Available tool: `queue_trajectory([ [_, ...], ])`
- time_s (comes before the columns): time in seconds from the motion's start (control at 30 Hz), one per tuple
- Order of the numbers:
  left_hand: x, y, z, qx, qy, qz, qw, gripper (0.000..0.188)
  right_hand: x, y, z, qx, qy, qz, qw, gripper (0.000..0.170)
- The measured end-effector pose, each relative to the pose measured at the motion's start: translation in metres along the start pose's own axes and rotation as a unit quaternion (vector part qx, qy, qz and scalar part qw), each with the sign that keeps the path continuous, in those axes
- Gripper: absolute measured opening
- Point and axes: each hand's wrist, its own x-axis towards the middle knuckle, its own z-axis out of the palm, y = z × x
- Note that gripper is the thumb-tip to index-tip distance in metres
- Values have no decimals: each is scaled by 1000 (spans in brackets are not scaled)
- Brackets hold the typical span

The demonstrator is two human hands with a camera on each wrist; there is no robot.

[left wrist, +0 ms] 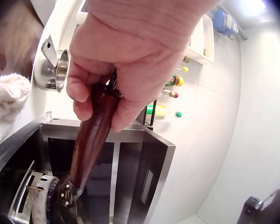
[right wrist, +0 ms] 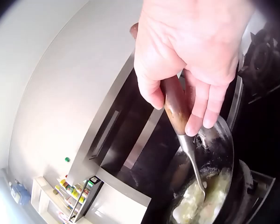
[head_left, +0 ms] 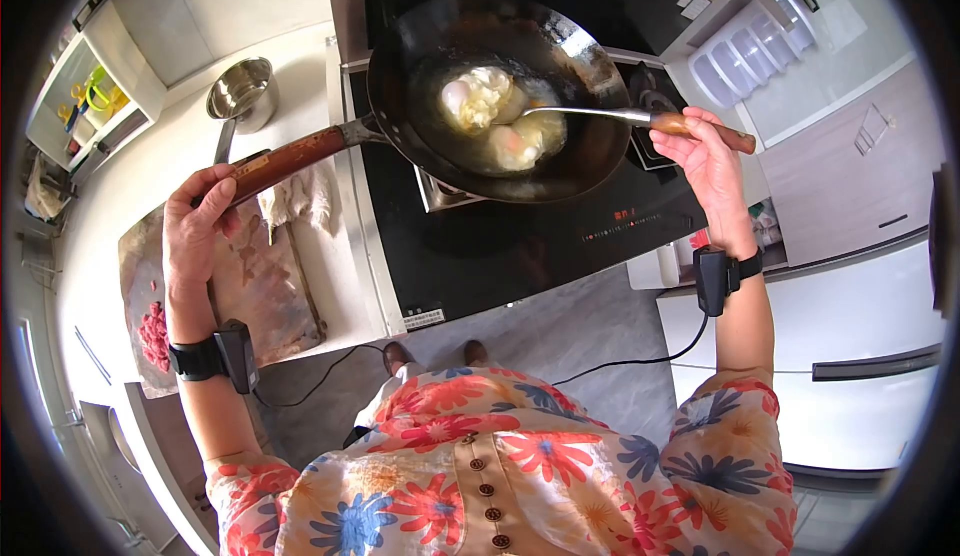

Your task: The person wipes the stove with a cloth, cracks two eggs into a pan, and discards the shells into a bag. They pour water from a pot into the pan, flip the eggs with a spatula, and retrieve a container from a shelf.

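A dark wok [head_left: 405,71] sits over the black cooktop in the head view. My left hand [head_left: 190,241] grips its long brown wooden handle [left wrist: 95,140], thumb on one side and curled fingers on the other. In the wok lie two white, partly set eggs [head_left: 478,98] in shiny liquid. From the right, my right hand [head_left: 712,171] pinches the wooden handle of a metal spatula [right wrist: 176,109] between thumb and fingers. The spatula's shaft slants down into the wok; its tip is among the eggs, its head partly hidden there.
Left of the black cooktop [head_left: 480,266], a small steel saucepan [head_left: 250,106] stands on the counter. Nearer are a pale cloth [head_left: 300,206] and a cutting board [head_left: 265,276], with pink chopped meat [head_left: 154,336] at its left. Clear plastic containers [head_left: 750,51] stand at the right.
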Motion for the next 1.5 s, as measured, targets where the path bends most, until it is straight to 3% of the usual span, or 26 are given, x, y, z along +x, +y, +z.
queue_trajectory([
  [0.3, 0, -1, 0, -2, -5, 8, 1000, 29, 1, -43, 20, -101, -4, -60, 993, 26],
  [0.57, 0, 0, 0, -4, -7, 8, 1000, 29, 25, -77, 92, -217, -87, -108, 966, 23],
  [0.7, -1, 1, 1, -5, -7, 11, 1000, 30, 32, -87, 125, -273, -180, -159, 931, 18],
  [0.77, -1, 2, 1, -4, -7, 11, 1000, 30, 33, -88, 137, -339, -241, -245, 876, 17],
  [0.83, -1, 1, 2, -9, -6, 13, 1000, 30, 25, -93, 147, -391, -241, -218, 861, 18],
  [0.9, 0, 1, 1, -12, -7, 13, 1000, 30, 21, -90, 149, -399, -262, -274, 835, 16],
  [0.97, 0, 1, 1, -16, -9, 12, 1000, 30, 8, -99, 150, -479, -282, -277, 784, 16],
  [1.1, -1, 2, 2, -17, -4, 8, 1000, 30, -6, -101, 142, -488, -338, -310, 743, 17],
  [1.17, 0, 1, 2, -17, -2, 6, 1000, 30, -9, -102, 138, -533, -344, -353, 687, 20],
  [1.27, 0, 1, 2, -8, 0, 9, 1000, 31, -13, -98, 132, -546, -364, -353, 667, 23],
  [1.5, 0, 1, 3, -19, -1, 8, 1000, 29, -18, -92, 125, -522, -380, -285, 709, 22],
])
